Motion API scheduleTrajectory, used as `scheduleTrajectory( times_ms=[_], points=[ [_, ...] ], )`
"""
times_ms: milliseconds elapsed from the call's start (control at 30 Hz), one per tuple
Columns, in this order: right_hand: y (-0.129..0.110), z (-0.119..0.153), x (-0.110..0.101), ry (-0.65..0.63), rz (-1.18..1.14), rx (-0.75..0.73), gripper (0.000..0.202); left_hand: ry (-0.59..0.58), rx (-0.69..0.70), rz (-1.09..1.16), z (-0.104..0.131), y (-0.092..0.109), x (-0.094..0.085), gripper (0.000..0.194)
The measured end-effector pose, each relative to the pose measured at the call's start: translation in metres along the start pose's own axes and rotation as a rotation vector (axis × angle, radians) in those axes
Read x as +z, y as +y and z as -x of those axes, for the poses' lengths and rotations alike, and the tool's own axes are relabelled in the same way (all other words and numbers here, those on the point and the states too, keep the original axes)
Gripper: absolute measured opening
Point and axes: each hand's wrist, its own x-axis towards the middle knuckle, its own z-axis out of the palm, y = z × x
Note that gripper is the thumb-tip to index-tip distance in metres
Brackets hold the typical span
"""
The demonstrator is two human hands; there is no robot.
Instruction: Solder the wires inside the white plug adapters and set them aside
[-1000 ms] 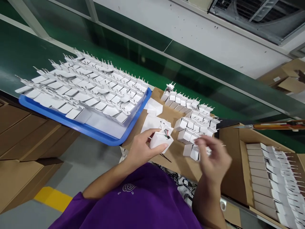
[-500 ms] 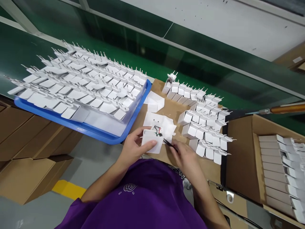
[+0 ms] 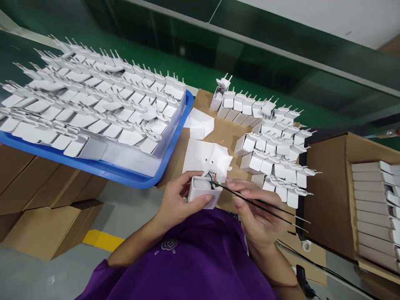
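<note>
Bare cardboard (image 3: 225,132) separates papers (image 3: 195,155) from adapters (image 3: 258,160), right hand (image 3: 261,212) blocking nearside.

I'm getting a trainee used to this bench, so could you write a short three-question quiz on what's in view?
1. True or false: the white housing in the left hand has wires showing in its opening.

2. Multiple choice: what does the right hand hold?
A) A roll of tape
B) A thin black tool
C) A sheet of paper

3. Fill in the blank: from the person's viewpoint, the blue tray lies to the ____ of the brown board.

Key: 1. True; 2. B; 3. left
</note>
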Motion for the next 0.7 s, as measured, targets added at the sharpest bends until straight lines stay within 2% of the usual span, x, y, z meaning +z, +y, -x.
scheduleTrajectory(
  times_ms=[67,133,233,333,433,500,533,633,700],
  points=[
    [0.001,0.001,-0.002,0.063,-0.023,-0.007,0.029,0.006,-0.01,-0.027,0.0,-0.001,0.0,0.044],
    [0.002,0.002,-0.009,0.082,0.017,0.029,0.037,0.015,-0.016,-0.018,0.0,-0.002,0.0,0.045],
    [-0.002,0.004,-0.022,-0.07,0.224,0.143,0.062,0.02,-0.013,0.011,-0.001,-0.003,-0.001,0.044],
    [-0.009,0.007,-0.031,-0.194,0.308,0.166,0.062,0.032,-0.018,-0.001,-0.002,-0.004,-0.002,0.044],
    [-0.014,0.01,-0.032,-0.161,0.117,0.128,0.053,0.044,-0.01,-0.009,-0.003,-0.003,-0.002,0.044],
    [-0.014,0.011,-0.032,-0.165,-0.06,0.099,0.031,0.052,-0.001,-0.004,-0.004,-0.002,-0.001,0.044],
    [-0.013,0.011,-0.033,-0.212,-0.157,0.09,0.026,0.057,0.005,0.002,-0.005,-0.001,0.0,0.044],
    [-0.006,0.009,-0.035,-0.361,-0.374,0.109,0.031,0.074,0.017,0.02,-0.007,0.001,0.002,0.044],
    [0.0,0.01,-0.037,-0.385,-0.336,0.055,0.031,0.079,0.018,0.022,-0.007,0.002,0.003,0.044]
  ],
)
